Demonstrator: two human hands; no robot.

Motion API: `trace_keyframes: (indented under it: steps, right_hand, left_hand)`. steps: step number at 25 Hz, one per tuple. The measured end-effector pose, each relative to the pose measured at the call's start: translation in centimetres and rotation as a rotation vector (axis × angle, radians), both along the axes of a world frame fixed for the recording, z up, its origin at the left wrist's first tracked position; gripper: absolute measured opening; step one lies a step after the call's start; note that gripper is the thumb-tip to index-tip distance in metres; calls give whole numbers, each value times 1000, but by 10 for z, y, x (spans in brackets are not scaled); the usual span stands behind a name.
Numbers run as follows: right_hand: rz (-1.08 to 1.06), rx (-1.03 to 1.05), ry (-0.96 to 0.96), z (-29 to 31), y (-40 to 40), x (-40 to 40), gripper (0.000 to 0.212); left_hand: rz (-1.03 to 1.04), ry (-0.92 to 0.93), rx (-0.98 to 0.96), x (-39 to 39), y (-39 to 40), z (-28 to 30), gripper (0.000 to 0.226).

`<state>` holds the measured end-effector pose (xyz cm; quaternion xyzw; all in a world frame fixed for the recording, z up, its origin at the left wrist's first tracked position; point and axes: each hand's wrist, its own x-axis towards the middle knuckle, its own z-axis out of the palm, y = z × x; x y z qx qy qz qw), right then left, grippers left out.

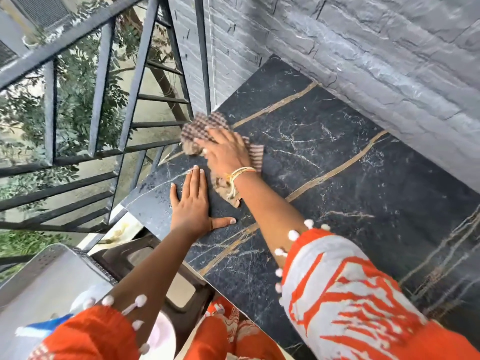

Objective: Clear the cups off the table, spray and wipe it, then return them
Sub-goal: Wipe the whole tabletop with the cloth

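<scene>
The table (337, 157) has a black marble top with gold and white veins. A brown checked cloth (205, 126) lies near its far left corner. My right hand (226, 152) presses flat on the cloth, fingers straight, with the cloth sticking out above and below the hand. My left hand (192, 201) rests flat on the tabletop beside it, fingers straight and thumb spread. No cups stand on the visible part of the table.
A grey stone-look wall (363, 48) runs along the table's far side. A dark metal railing (104, 100) with trees behind it stands to the left. A dark chair (161, 255) and a silver perforated surface (49, 276) sit below the table's left edge.
</scene>
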<state>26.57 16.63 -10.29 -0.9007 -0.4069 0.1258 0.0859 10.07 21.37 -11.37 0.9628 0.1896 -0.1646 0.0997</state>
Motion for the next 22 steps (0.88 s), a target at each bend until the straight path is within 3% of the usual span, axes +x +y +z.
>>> trace_keyframes:
  steps: [7,11,13,17,20,22]
  right_hand:
    - [-883,-54,-125,-17,-168,12,46]
    - [-1118,-38,-108,-12,-165,-2,50]
    - [-1062,-43,-74,-8,-128,-6,53]
    - [-558,-8,-93,-11,-52,-52,50]
    - [-241,0,-66,-12,-56,-71,46]
    - [-209,-22,-83,-10,-88,-63,46]
  left_hand:
    - [3,-17,-15,-2,-1,1,145]
    - [10,-14,-16,-2,-1,1,145]
    - [10,-23,-13,-1,0,0,146]
    - [12,-15,7,-1,1,-3,146]
    - [0,9,19,0,3,-5,147]
    - [5,14,4,0,2,-4,147]
